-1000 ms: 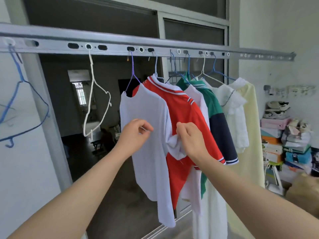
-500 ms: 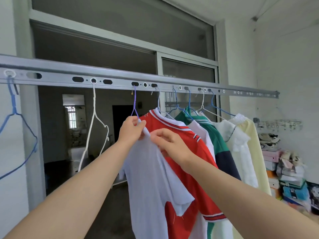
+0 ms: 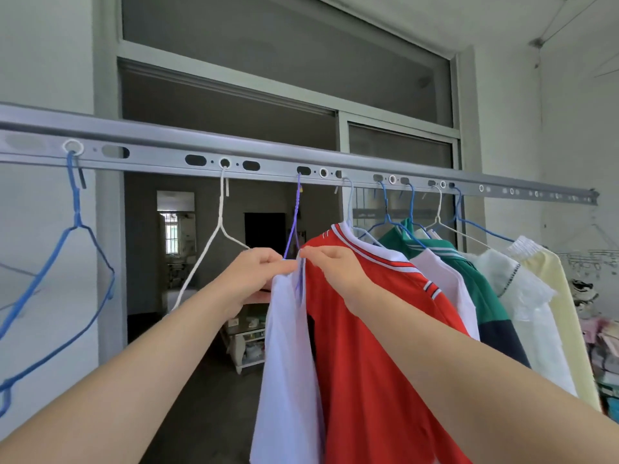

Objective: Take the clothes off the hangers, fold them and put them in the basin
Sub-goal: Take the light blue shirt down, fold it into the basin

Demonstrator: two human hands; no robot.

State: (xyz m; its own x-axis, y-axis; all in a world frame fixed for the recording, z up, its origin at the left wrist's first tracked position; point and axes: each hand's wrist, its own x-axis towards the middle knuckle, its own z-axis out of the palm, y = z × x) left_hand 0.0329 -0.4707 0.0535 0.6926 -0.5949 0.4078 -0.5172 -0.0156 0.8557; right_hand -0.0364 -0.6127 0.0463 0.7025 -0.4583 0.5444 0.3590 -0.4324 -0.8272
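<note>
A white shirt (image 3: pixel 288 370) hangs from a purple wire hanger (image 3: pixel 294 216) hooked into the grey metal rail (image 3: pixel 160 152). My left hand (image 3: pixel 256 272) pinches the shirt's collar on the left of the hanger neck. My right hand (image 3: pixel 330 262) pinches the collar on the right side, fingertips almost touching the left hand. Right behind hangs a red shirt (image 3: pixel 365 329) with a striped white collar, then a white one, a green and navy top (image 3: pixel 482 289), a white fluffy garment (image 3: pixel 522 296) and a pale yellow garment (image 3: pixel 566 296). The basin is out of view.
An empty white hanger (image 3: pixel 214 249) and an empty blue hanger (image 3: pixel 72 262) hang on the rail to the left. A dark doorway lies behind the rail. Stacked boxes and shoes (image 3: pixel 603 346) stand at the right wall.
Both hands rose from the shirt's chest to its collar at the hanger neck. The shirt is now bunched narrower. My head tilted upward.
</note>
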